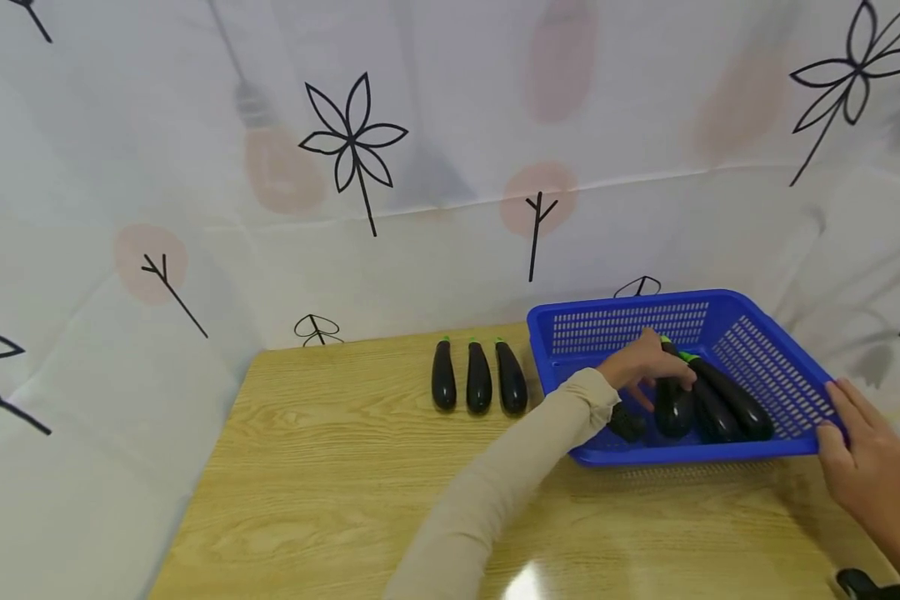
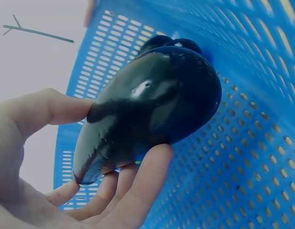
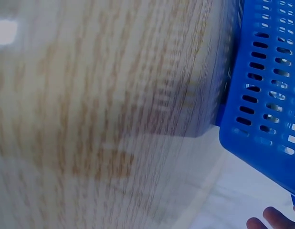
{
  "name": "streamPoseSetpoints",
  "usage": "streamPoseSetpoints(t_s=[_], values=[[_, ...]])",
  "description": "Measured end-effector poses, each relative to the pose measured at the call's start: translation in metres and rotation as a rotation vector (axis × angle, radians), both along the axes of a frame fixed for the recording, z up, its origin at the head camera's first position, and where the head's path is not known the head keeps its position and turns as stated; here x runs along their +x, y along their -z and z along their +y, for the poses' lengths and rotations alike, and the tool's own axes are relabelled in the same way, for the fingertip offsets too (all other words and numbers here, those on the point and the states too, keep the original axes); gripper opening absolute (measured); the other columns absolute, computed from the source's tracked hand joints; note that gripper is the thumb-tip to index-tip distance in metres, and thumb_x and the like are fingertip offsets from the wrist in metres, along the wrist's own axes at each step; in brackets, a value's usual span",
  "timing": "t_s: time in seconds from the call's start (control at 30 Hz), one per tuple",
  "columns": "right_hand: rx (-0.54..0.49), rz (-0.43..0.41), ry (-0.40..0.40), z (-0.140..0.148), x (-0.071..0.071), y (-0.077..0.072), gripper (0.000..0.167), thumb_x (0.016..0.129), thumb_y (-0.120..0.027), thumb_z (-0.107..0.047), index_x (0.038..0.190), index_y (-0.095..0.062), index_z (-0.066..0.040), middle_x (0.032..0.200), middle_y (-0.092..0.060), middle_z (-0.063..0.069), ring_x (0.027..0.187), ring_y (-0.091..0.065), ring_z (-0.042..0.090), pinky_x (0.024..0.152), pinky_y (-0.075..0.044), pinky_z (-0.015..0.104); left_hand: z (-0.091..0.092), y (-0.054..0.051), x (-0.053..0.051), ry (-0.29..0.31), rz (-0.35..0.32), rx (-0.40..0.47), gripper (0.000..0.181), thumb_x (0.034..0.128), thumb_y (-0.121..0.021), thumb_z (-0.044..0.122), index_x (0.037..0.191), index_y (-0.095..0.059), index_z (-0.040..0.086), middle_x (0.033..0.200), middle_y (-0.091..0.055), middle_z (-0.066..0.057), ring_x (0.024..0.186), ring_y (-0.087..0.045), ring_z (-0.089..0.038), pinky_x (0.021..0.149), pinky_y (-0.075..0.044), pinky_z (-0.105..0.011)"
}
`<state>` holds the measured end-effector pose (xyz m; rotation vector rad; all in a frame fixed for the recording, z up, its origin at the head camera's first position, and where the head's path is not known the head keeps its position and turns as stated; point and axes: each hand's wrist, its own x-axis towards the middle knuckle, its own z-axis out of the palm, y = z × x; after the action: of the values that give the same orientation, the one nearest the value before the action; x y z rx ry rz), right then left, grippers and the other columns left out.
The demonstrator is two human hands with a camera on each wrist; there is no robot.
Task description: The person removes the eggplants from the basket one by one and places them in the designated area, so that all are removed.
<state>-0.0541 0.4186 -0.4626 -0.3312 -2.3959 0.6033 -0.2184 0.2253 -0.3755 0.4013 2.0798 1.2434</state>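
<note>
My left hand [image 1: 648,364] reaches into a blue plastic basket [image 1: 690,454] and holds a glossy dark eggplant [image 1: 673,412]. In the left wrist view, the thumb lies on one side of this eggplant [image 2: 157,95] and the fingers [image 2: 154,174] curl round the other. Beside it in the basket lie more eggplants [image 1: 737,400] with green stem ends. At the basket's right front corner, my right hand [image 1: 873,462] grips the rim. Only some fingertips [image 3: 276,218] of it show in the right wrist view, below the basket's slotted wall [image 3: 262,86].
Three eggplants [image 1: 479,379] stand in a row on the wooden table [image 1: 307,467], left of the basket, stems toward the back. A white patterned cloth [image 1: 435,250] hangs behind the table. A dark object [image 1: 627,423] shows under the left wrist; its kind is unclear.
</note>
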Motion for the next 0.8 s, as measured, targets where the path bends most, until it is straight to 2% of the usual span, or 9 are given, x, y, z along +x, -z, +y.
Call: streamPoseSetpoints(t_s=[0.1, 0.13, 0.17, 0.33, 0.4, 0.5, 0.8], values=[[-0.002, 0.004, 0.001, 0.0, -0.001, -0.001, 0.056, 0.091, -0.03, -0.01, 0.145, -0.027, 0.005, 0.152, -0.022, 0.021, 0.139, -0.018, 0.04, 0.111, -0.011, 0.053, -0.005, -0.005, -0.001, 0.011, 0.005, 0.025, 0.051, 0.0784, -0.073, 0.009, 0.118, -0.041, 0.014, 0.085, -0.053, -0.003, 0.073, -0.062, -0.026, 0.054, -0.055, -0.045], [-0.001, 0.007, 0.001, 0.0, -0.001, -0.001, 0.056, 0.091, -0.031, -0.01, 0.145, -0.027, 0.005, 0.152, -0.022, 0.021, 0.139, -0.019, 0.04, 0.111, -0.011, 0.053, -0.007, -0.007, -0.001, 0.014, 0.005, 0.044, 0.047, 0.0783, -0.073, 0.009, 0.116, -0.046, 0.01, 0.085, -0.055, -0.005, 0.072, -0.062, -0.027, 0.054, -0.055, -0.046], [-0.001, 0.009, 0.0, 0.0, -0.001, -0.001, 0.056, 0.091, -0.03, -0.01, 0.145, -0.027, 0.005, 0.152, -0.022, 0.021, 0.139, -0.019, 0.04, 0.111, -0.011, 0.053, -0.009, -0.008, -0.002, 0.012, -0.004, 0.055, 0.051, 0.0788, -0.072, 0.009, 0.119, -0.041, 0.014, 0.085, -0.053, -0.004, 0.072, -0.062, -0.027, 0.054, -0.055, -0.046], [-0.002, 0.01, 0.0, 0.0, -0.001, 0.0, 0.056, 0.092, -0.03, -0.01, 0.145, -0.027, 0.005, 0.152, -0.022, 0.021, 0.139, -0.018, 0.04, 0.112, -0.011, 0.053, -0.016, -0.014, -0.005, 0.005, -0.025, 0.09, 0.061, 0.0787, -0.073, 0.008, 0.128, -0.039, 0.018, 0.09, -0.053, -0.003, 0.078, -0.062, -0.028, 0.054, -0.054, -0.046], [-0.004, 0.004, 0.005, 0.0, -0.002, 0.0, 0.056, 0.092, -0.03, -0.009, 0.145, -0.026, 0.006, 0.152, -0.021, 0.022, 0.139, -0.018, 0.04, 0.111, -0.01, 0.053, -0.019, -0.016, -0.006, -0.006, -0.032, 0.083, 0.067, 0.0783, -0.073, 0.009, 0.13, -0.033, 0.024, 0.094, -0.051, -0.001, 0.08, -0.061, -0.026, 0.053, -0.054, -0.045], [-0.014, -0.026, 0.017, 0.0, -0.002, -0.001, 0.056, 0.092, -0.029, -0.01, 0.146, -0.024, 0.005, 0.153, -0.018, 0.021, 0.139, -0.016, 0.04, 0.112, -0.009, 0.053, -0.023, -0.019, -0.008, -0.002, -0.034, 0.095, 0.068, 0.0779, -0.073, 0.009, 0.132, -0.034, 0.024, 0.1, -0.049, -0.002, 0.082, -0.061, -0.027, 0.055, -0.055, -0.046], [-0.041, -0.151, 0.062, -0.003, -0.001, -0.003, 0.059, 0.093, -0.025, -0.012, 0.149, -0.014, 0.001, 0.156, -0.005, 0.017, 0.141, -0.007, 0.039, 0.112, -0.005, 0.054, -0.04, -0.023, -0.01, 0.014, -0.008, 0.117, 0.068, 0.0772, -0.073, 0.013, 0.133, -0.036, 0.021, 0.105, -0.047, -0.001, 0.079, -0.059, -0.024, 0.052, -0.055, -0.043]])
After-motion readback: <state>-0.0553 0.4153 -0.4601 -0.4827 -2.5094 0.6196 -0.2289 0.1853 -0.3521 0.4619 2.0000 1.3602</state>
